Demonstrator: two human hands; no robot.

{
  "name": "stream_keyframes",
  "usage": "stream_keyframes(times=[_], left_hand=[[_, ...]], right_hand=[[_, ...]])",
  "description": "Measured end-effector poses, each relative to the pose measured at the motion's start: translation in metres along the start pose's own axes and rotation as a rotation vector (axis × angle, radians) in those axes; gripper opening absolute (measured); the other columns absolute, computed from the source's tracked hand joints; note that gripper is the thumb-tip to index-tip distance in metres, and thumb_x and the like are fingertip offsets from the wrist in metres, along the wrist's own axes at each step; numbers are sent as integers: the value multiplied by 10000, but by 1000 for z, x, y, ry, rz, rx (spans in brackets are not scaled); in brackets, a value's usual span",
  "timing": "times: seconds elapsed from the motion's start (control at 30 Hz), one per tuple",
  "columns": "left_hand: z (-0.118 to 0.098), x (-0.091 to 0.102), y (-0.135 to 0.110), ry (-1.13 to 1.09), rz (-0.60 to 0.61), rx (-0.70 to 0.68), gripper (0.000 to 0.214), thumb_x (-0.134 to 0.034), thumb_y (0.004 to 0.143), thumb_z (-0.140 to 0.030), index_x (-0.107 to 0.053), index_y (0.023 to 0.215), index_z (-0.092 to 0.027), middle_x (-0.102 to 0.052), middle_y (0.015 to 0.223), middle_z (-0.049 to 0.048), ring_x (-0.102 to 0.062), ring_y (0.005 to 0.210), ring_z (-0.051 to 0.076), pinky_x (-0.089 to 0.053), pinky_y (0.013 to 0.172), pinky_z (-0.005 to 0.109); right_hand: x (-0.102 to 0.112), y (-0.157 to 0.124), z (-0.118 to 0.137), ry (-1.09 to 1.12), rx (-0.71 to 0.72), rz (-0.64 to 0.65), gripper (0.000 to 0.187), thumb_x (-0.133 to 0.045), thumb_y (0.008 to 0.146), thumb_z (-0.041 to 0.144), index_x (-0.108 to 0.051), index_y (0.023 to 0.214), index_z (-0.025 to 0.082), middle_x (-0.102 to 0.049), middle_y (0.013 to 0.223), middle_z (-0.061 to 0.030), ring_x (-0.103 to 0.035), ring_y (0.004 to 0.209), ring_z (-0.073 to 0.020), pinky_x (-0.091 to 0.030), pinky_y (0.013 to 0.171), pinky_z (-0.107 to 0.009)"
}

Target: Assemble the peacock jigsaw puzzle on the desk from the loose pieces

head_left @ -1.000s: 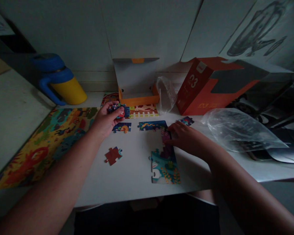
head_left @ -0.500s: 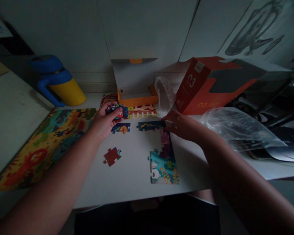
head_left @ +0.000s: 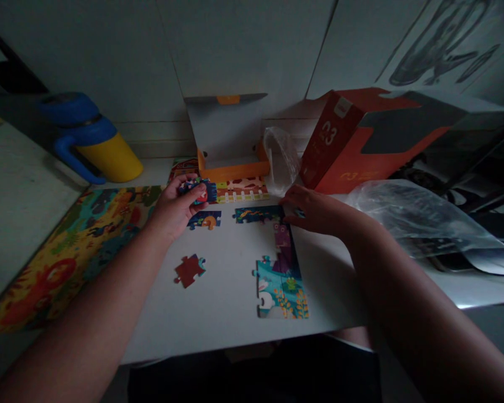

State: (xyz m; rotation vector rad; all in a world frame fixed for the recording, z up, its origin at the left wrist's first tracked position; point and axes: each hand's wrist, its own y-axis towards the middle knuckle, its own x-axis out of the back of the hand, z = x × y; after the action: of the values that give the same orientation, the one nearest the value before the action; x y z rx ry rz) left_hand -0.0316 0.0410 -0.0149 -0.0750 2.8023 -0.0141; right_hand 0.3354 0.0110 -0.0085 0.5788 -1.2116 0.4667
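My left hand (head_left: pixel 172 210) pinches a dark blue jigsaw piece (head_left: pixel 204 191) above the white table (head_left: pixel 151 319). Just below it lies a blue and orange piece (head_left: pixel 204 220), and a loose red piece (head_left: pixel 189 270) sits nearer me. My right hand (head_left: pixel 315 211) is at the top of a joined group of pieces, over a blue strip (head_left: pixel 258 214). A small jigsaw piece (head_left: pixel 299 212) shows between its fingertips. Below, a purple strip (head_left: pixel 282 246) runs down into a teal section (head_left: pixel 280 288).
A colourful picture mat (head_left: pixel 67 263) lies at the left. Further pieces (head_left: pixel 241 190) lie behind my left hand, before an orange box tray (head_left: pixel 231 168). A blue and yellow bottle (head_left: pixel 96 148), a red box sleeve (head_left: pixel 353 145) and clear plastic bags (head_left: pixel 420 218) stand along the back.
My right hand has moved up and left from the purple strip, now with the small piece at its fingertips. My left hand has barely moved.
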Motion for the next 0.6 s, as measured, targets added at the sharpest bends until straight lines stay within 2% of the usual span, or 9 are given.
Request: stream_keyframes(times=[0.27, 0.4, 0.6], left_hand=[[-1, 0, -1, 10, 6, 6, 452, -926, 690, -168, -674, 1060, -232, -728, 989, 14, -697, 799, 140, -626, 590, 225], [-2, -1, -2, 4, -2, 10, 441, -926, 689, -160, -675, 1045, -231, -734, 993, 22, -700, 812, 150, -621, 584, 225], [-2, -2, -3, -6, 0, 3, 439, -925, 695, -162, -680, 1054, -228, -739, 975, 28, -702, 801, 158, -624, 578, 242]], right_hand=[[1, 5, -3, 0, 41, -16, 386, -737, 886, 383, -719, 1197, 155, -656, 1198, -174, -675, 1070, -333, -582, 992, -499], [2, 3, -6, -7, 37, -32, 383, -743, 883, 373, -726, 1213, 179, -663, 1214, -162, -676, 1081, -330, -588, 979, -488], [3, 1, -8, -12, 17, -6, 439, -722, 921, 451, -737, 1262, 175, -646, 1249, -173, -690, 1062, -306, -591, 977, -472]])
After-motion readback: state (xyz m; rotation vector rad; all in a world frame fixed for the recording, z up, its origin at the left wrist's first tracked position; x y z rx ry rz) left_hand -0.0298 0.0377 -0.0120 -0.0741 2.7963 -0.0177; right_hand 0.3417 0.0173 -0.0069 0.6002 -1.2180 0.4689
